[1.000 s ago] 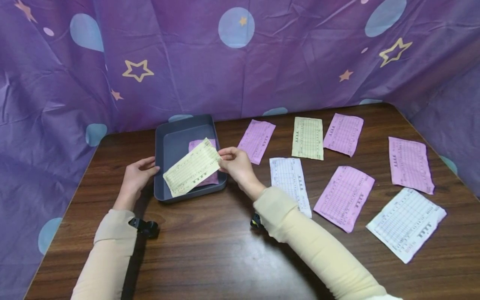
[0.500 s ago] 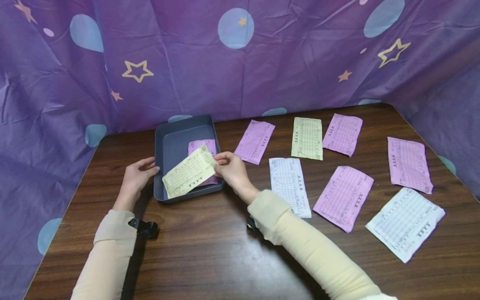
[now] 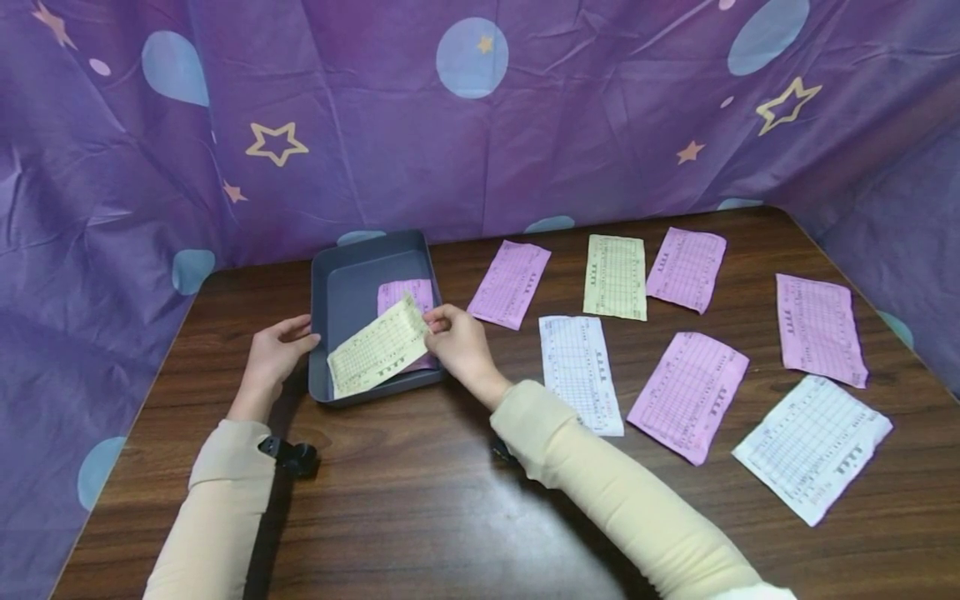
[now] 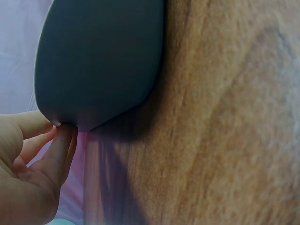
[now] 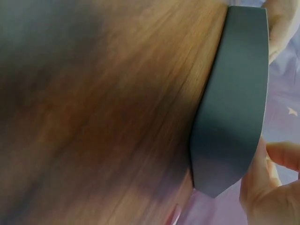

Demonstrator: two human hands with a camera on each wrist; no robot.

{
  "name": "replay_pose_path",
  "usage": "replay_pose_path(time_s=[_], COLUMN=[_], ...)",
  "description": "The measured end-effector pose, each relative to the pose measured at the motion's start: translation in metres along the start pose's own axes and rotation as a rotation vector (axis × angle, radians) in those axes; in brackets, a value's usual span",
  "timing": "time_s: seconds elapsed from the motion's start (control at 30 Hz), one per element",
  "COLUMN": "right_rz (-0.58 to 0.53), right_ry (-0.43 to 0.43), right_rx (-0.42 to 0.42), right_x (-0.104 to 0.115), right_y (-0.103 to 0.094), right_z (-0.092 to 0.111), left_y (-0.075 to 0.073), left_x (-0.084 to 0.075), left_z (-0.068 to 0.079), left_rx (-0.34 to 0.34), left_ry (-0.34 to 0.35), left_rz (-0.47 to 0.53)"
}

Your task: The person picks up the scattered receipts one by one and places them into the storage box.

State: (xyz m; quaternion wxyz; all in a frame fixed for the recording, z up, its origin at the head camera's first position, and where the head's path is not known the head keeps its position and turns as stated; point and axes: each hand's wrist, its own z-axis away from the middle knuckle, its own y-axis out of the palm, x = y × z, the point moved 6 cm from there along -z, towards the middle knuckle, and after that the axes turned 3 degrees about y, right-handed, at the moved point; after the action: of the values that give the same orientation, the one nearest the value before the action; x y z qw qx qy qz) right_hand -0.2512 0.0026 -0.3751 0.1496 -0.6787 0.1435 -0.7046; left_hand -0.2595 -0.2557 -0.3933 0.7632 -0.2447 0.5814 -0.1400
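In the head view a dark grey tray (image 3: 321, 275) stands at the table's left, a pink printed slip (image 3: 405, 292) lying inside. My right hand (image 3: 461, 343) pinches the right end of a pale yellow slip (image 3: 377, 350), held slanted over the pink one. The yellow slip's lower left end is down in the tray, near its front left corner. My left hand (image 3: 273, 358) holds the tray's left side with thumb and fingertips at the rim. The left wrist view shows these fingers (image 4: 58, 154) against the tray wall (image 4: 98, 61); the right wrist view shows my right fingers beside the outer wall (image 5: 229, 112).
Right of the tray, several printed slips lie spread on the brown wooden table (image 3: 420, 500): pink ones (image 3: 510, 283), another yellow one (image 3: 615, 275) and white ones (image 3: 579, 375). A purple curtain (image 3: 375, 125) hangs behind the table.
My right hand has moved slightly left and down with the yellow slip, which sits lower in the tray and bends a little near its held end. My left hand has stayed in place.
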Motion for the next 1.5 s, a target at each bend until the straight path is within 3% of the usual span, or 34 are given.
replay_pose_path(time_s=[0.33,0.47,0.67,0.97,1.33,1.5], right_rz=[0.231,0.298,0.325,0.346,0.228,0.235], right_ry=[-0.12,-0.119,-0.066,-0.067,-0.031,-0.004], right_rx=[0.038,0.056,0.084,0.08,-0.027,-0.091], right_x=[0.009,0.012,0.009,0.007,-0.007,-0.016], right_y=[-0.003,-0.006,-0.011,-0.019,-0.048,-0.063], right_z=[0.001,0.0,-0.003,-0.005,-0.021,-0.027], left_y=[0.0,0.0,0.0,0.0,0.0,0.0], left_x=[0.001,0.001,-0.001,0.0,0.001,0.0], left_z=[-0.001,-0.001,-0.001,0.0,0.0,0.001], left_rx=[0.0,-0.001,0.001,0.003,0.007,0.01], left_ry=[0.001,0.007,-0.001,-0.004,-0.005,0.0], left_rz=[0.004,0.0,0.001,0.001,-0.009,-0.015])
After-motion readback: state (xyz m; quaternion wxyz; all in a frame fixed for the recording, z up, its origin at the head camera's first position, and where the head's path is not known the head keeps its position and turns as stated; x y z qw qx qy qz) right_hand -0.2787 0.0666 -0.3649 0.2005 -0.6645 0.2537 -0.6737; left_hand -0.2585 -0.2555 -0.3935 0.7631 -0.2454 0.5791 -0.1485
